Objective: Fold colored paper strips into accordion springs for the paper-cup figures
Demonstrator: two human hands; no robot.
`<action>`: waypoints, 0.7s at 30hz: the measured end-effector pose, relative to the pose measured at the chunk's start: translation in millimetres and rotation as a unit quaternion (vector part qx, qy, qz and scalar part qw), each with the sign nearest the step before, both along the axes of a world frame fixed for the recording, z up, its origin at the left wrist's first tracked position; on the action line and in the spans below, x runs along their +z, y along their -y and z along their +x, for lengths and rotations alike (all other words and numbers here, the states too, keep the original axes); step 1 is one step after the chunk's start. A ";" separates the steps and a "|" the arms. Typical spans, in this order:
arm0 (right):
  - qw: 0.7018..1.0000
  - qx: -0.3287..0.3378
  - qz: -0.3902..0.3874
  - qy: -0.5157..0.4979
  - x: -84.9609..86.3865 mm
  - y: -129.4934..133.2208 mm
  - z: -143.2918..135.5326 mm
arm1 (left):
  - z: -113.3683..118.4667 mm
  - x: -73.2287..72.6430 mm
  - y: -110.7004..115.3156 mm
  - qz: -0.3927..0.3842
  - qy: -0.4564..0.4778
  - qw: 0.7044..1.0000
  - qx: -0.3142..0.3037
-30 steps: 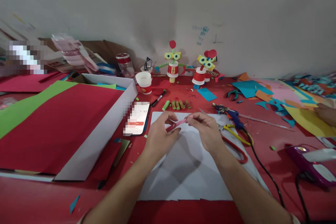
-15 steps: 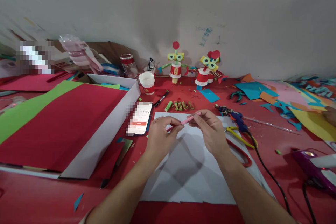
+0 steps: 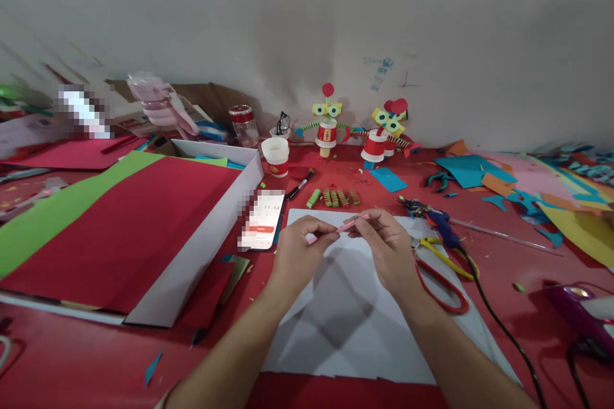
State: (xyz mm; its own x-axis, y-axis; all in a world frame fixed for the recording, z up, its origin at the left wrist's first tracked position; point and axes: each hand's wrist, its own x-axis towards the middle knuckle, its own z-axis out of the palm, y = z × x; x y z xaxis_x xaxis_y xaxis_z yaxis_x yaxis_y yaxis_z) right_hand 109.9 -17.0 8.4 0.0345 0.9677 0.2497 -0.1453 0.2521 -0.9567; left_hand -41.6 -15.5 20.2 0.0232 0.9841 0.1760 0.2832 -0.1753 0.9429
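Observation:
A thin pink strip (image 3: 346,226) is pinched between both hands above a white sheet (image 3: 336,307). My left hand (image 3: 302,249) grips its left end, a bit of pink showing beside the fingers. The right end is held by my right hand (image 3: 384,243), thumb and fingers pressed together. Just beyond the hands lie several folded green and red-green paper springs (image 3: 334,198). Scissors with red handles (image 3: 444,291) and yellow-handled pliers (image 3: 448,259) rest right of my right hand.
A phone (image 3: 263,220), a marker (image 3: 300,184) and stacked paper cups (image 3: 275,156) stand or lie beyond my left hand. An open white box (image 3: 192,249) fills the left. Paper-cup figures (image 3: 327,131) stand at the back. A blue glue gun (image 3: 444,228) trails a black cable at right.
The view has shifted slightly, so the scene sits a little lower and further right. Both hands still hold the pink strip, with less of it showing between them.

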 end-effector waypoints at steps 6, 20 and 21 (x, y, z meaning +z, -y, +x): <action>0.999 0.017 -0.033 -0.024 -1.1 0.3 -1.4 | -0.6 4.0 0.0 -0.025 0.009 1.000 0.016; 0.997 0.006 -0.078 0.016 -6.4 -0.6 -3.3 | 6.5 0.0 3.0 0.014 -0.015 1.000 0.011; 0.997 -0.003 -0.071 0.016 -6.4 -0.9 -2.4 | 6.7 -0.4 3.2 0.014 -0.016 1.000 0.012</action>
State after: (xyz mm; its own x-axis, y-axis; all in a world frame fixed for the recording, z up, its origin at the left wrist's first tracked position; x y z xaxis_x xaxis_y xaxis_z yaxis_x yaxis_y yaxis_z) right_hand 107.5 -16.1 2.0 0.0347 0.9931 0.1117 -0.1126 0.1149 -0.9870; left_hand -34.9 -18.7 19.8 0.0052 0.9792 0.2029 0.3173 -0.1940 0.9283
